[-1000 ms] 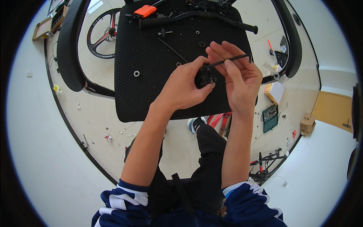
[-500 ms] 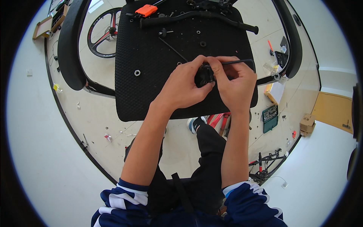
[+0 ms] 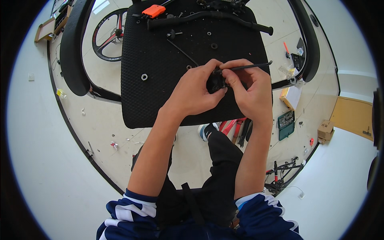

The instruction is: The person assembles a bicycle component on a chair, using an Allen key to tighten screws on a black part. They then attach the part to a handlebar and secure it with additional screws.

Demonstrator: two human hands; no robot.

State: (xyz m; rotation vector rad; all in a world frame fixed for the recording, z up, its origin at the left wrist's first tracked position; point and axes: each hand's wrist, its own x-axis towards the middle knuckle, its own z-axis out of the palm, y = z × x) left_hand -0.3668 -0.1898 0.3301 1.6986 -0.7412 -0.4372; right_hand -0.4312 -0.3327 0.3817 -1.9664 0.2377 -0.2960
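Head: L-key (image 3: pixel 256 65) in right grip (image 3: pixel 254 91)

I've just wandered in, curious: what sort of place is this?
Probably a makeshift bike workshop: a three-spoke wheel, a handlebar on the chair seat, a thin black tool in the right hand.

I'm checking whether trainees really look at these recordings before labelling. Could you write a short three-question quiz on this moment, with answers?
1. Multiple choice: what does the right hand hold?
A) the orange item
B) a thin black rod
C) the three-spoked wheel

2. True or false: the left hand is empty.

3. Fill the gap: a silver nut lies on the black chair seat, to the ____ of both hands.

Key:
1. B.
2. False; it holds a small dark part.
3. left.
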